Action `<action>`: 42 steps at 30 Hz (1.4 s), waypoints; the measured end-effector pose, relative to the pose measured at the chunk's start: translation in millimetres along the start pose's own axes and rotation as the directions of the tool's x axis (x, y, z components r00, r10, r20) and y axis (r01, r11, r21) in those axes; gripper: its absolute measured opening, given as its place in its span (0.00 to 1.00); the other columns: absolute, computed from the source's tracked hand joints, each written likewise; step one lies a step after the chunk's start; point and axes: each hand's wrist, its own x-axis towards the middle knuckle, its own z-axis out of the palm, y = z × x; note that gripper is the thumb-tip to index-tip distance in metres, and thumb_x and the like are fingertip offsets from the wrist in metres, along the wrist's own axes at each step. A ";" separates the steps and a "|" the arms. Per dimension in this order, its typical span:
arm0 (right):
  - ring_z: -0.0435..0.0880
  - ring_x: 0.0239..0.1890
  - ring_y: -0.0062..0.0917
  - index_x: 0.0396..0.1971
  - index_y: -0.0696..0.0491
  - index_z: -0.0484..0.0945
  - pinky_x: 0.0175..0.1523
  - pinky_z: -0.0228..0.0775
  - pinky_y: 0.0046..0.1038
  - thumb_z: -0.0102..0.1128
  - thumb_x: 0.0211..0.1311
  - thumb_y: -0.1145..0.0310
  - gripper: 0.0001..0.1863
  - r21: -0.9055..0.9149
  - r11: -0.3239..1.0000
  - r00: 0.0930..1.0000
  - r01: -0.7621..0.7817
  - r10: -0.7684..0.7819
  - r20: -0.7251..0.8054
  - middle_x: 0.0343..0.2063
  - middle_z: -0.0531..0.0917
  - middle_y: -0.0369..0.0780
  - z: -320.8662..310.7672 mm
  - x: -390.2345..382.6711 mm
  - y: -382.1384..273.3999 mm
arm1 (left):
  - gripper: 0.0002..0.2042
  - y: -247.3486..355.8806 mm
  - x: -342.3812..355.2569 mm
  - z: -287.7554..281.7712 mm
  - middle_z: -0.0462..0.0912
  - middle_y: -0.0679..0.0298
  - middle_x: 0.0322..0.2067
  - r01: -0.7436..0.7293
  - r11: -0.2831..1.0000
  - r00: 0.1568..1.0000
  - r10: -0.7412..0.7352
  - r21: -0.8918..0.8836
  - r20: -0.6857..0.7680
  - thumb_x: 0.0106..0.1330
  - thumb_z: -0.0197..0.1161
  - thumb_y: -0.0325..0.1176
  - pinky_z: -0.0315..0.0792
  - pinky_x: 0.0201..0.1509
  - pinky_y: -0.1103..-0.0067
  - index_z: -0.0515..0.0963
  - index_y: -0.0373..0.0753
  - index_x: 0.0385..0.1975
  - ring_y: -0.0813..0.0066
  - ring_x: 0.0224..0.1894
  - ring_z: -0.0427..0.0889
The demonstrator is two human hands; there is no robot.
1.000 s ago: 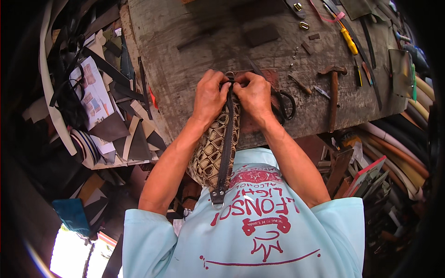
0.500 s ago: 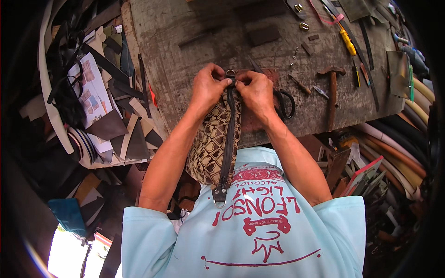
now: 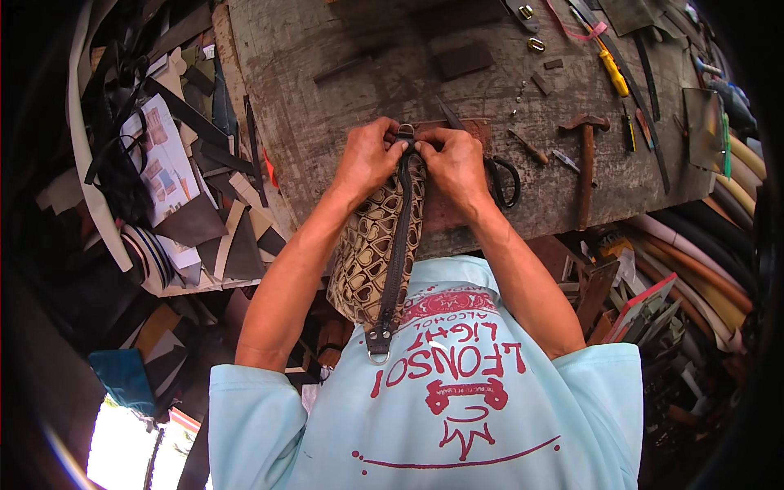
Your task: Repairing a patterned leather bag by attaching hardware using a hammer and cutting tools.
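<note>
A small brown-and-tan heart-patterned bag (image 3: 365, 253) with a dark zipper (image 3: 399, 241) along it hangs from the table's edge toward my body. At its far end is a black tab (image 3: 407, 144) with a metal D-ring (image 3: 406, 129). My left hand (image 3: 371, 159) pinches this tab from the left, thumb and fingers together. From the other side my right hand (image 3: 448, 161) pinches the same tab. A second black tab (image 3: 379, 338) with rivets and a ring lies at the near end, against my shirt. Scissors (image 3: 504, 181) rest just right of my right hand.
On the worn wooden table (image 3: 343, 106) lie a hammer (image 3: 585, 163), an awl (image 3: 529, 148), a yellow-handled screwdriver (image 3: 613, 75) and dark leather pieces (image 3: 464, 62). Leather scraps (image 3: 192, 222) heap at the left. Material rolls (image 3: 694, 261) stand at the lower right.
Both hands keep their pinch on the far tab, nearly in place. The bag's near end has shifted slightly up and left.
</note>
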 end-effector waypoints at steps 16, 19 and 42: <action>0.83 0.35 0.49 0.31 0.59 0.81 0.41 0.75 0.42 0.63 0.55 0.75 0.05 -0.110 0.942 0.938 0.316 -0.328 -0.116 0.29 0.83 0.51 17.3 -4.5 21.6 | 0.13 -10.3 -7.2 7.6 0.85 0.58 0.28 0.077 0.979 0.996 -0.083 -0.187 -0.027 0.60 0.68 0.30 0.75 0.34 0.77 0.81 0.30 0.41 0.76 0.29 0.82; 0.81 0.35 0.50 0.31 0.59 0.79 0.40 0.73 0.45 0.62 0.55 0.77 0.04 -0.133 0.938 0.935 0.320 -0.335 -0.118 0.30 0.80 0.50 19.8 -7.4 21.6 | 0.14 4.6 -10.8 5.8 0.85 0.57 0.27 0.175 0.982 0.984 -0.178 -0.065 -0.030 0.60 0.68 0.32 0.74 0.34 0.77 0.82 0.30 0.42 0.76 0.29 0.82; 0.79 0.34 0.50 0.30 0.60 0.76 0.39 0.71 0.45 0.61 0.56 0.79 0.04 -0.110 0.918 0.909 0.381 -0.394 -0.137 0.29 0.78 0.49 19.0 -11.1 24.4 | 0.15 -3.3 -15.1 10.0 0.86 0.61 0.30 0.268 0.929 0.962 -0.271 -0.255 0.024 0.61 0.68 0.30 0.74 0.33 0.82 0.83 0.27 0.44 0.83 0.29 0.79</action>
